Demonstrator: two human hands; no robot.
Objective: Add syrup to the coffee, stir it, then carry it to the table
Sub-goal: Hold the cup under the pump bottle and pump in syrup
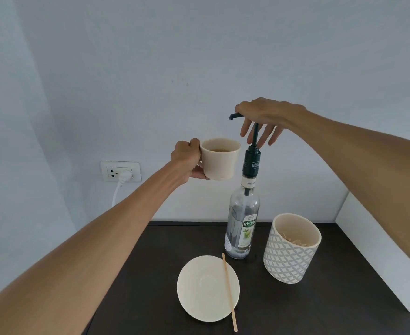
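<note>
My left hand (187, 160) grips a cream coffee cup (219, 160) by its handle and holds it in the air, just left of the syrup bottle's neck. Brown coffee shows inside. The clear syrup bottle (241, 226) stands on the dark counter and carries a dark green pump (252, 160). My right hand (264, 117) rests palm down on the raised pump head, fingers hanging loosely around the stem. The pump spout (233, 116) points left and sits above the cup's right rim. A wooden stir stick (229, 291) lies across a cream saucer (199, 286).
A patterned grey-and-white jar (291, 255) with wooden sticks inside stands right of the bottle. A white block (380, 250) borders the dark counter (150, 274) on the right. A wall socket (120, 174) with a white plug sits at the left.
</note>
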